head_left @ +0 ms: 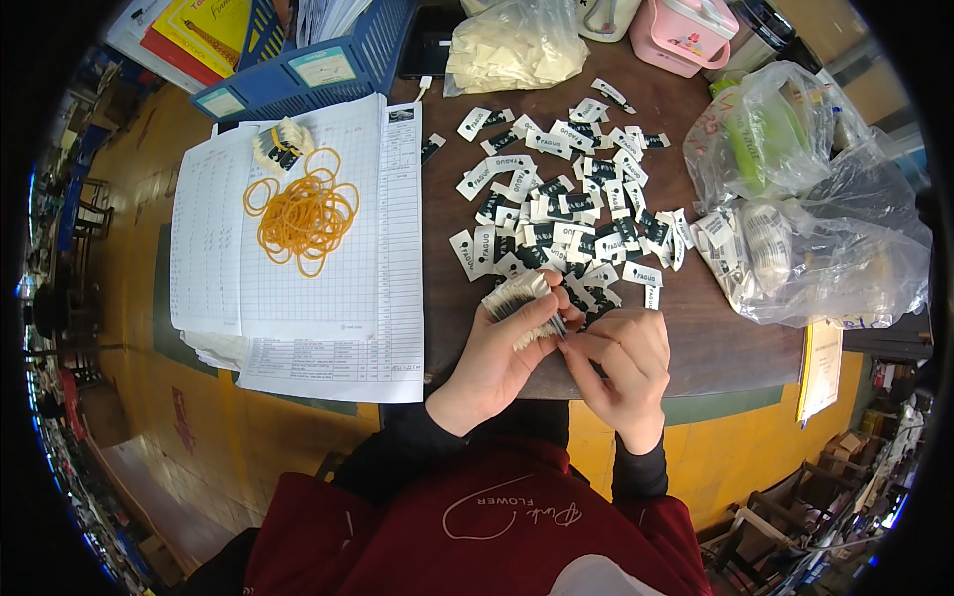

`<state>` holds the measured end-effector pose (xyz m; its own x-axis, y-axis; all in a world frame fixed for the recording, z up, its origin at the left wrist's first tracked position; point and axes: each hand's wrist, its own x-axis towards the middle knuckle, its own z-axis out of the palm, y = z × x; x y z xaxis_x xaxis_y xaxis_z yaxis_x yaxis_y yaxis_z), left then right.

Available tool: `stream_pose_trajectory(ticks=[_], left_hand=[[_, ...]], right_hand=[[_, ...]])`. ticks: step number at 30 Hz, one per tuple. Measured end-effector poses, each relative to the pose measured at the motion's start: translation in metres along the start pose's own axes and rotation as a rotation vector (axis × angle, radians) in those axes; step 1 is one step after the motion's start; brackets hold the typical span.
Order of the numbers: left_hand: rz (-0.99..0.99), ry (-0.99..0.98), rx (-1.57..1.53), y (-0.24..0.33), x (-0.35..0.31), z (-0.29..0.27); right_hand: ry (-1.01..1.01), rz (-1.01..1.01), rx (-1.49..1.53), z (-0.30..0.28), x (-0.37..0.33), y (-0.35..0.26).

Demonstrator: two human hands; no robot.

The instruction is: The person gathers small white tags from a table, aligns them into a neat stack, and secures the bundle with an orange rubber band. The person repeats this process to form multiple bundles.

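Note:
My left hand (494, 360) is closed around a thick stack of fabric labels (519, 296), cream-edged with dark faces, just over the table's near edge. Close against the stack's right side, my right hand (626, 370) has its thumb and forefinger pinched together at the edge of the labels. Whether a single label is between those fingertips is too small to tell. Beyond both hands spreads a loose pile of white and dark green labels (573, 234), many overlapping, some face up. A bundled stack of labels (282, 145) lies on the paper sheets to the left.
Orange rubber bands (303, 221) lie heaped on an open gridded notebook (211, 260). Behind stand a blue file rack (333, 70), a bag of cream labels (517, 48) and a pink box (684, 36). Clear plastic bags (845, 253) crowd the right side of the brown table (730, 350).

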<state>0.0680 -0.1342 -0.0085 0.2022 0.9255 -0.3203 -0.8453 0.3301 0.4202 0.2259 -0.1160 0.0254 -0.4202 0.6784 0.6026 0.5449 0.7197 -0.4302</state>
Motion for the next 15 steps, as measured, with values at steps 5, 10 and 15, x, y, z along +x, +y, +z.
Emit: stream_pose_trajectory(ticks=[5,10,15], left_hand=[[-0.004,0.059,-0.013,0.005,0.000,0.005],[0.004,0.043,-0.026,0.006,0.001,0.003],[0.003,0.040,-0.006,0.001,0.001,0.001]], right_hand=[[0.035,-0.089,0.007,-0.005,-0.002,-0.003],[0.223,0.079,0.142,-0.020,-0.004,-0.005],[0.206,0.164,-0.006,-0.015,0.004,-0.001]])
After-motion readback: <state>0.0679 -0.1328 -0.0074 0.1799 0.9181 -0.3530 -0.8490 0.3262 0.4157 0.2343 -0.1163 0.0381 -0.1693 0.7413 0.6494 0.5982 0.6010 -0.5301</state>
